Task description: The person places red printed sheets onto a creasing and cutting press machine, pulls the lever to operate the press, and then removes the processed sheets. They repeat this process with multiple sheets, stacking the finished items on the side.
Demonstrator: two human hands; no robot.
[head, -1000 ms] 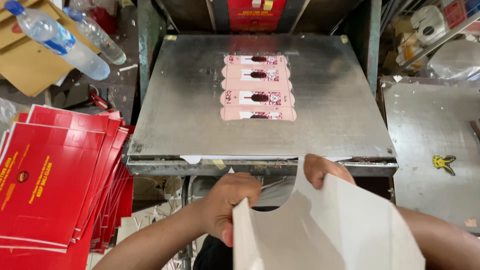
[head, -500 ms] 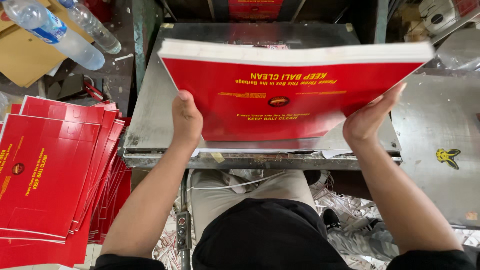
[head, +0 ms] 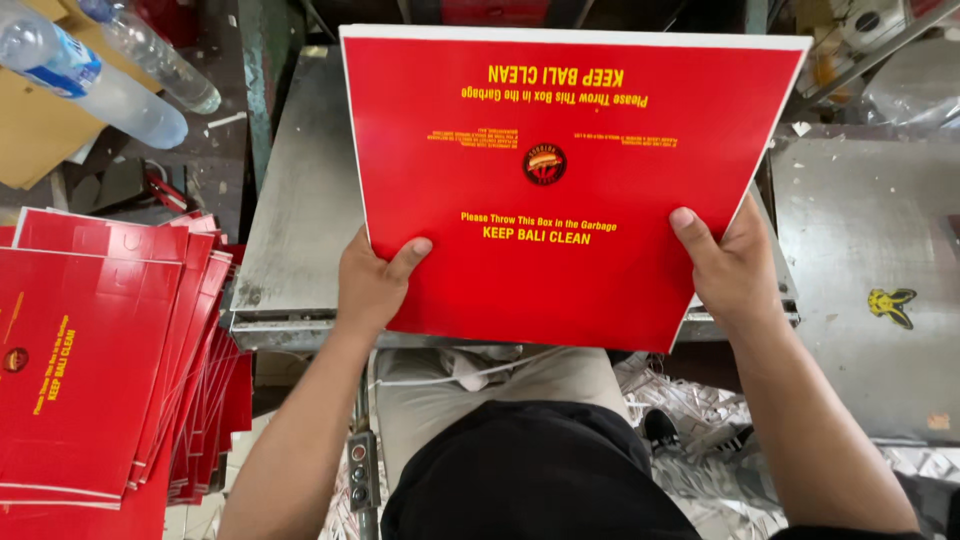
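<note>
A flat red carton sheet (head: 560, 180) with a thin white edge is being held up over the grey metal worktop (head: 300, 240), tilted toward the camera so that its broad printed face is showing. Yellow lettering is being shown in two blocks on it, one upright near the lower middle and one upside down near the top, with a small round dark emblem between them. The sheet is being pinched at its lower left edge by the left hand (head: 372, 285), thumb lying on the red face and the other fingers hidden behind. Its lower right edge is being gripped the same way by the right hand (head: 730, 265), thumb on the front, fingers behind.

To the left, well apart from the held sheet, a fanned stack of red sheets (head: 100, 360) of the same kind is being carried on a lower surface, yellow print running sideways on the top one. Two clear plastic bottles (head: 110, 70) are lying at the upper left on brown cardboard (head: 30, 140). On the right, a second metal plate (head: 880, 250) is being marked by a small yellow sticker (head: 892, 303). Crumpled silver foil (head: 700, 440) is lying on the floor by the person's legs.
</note>
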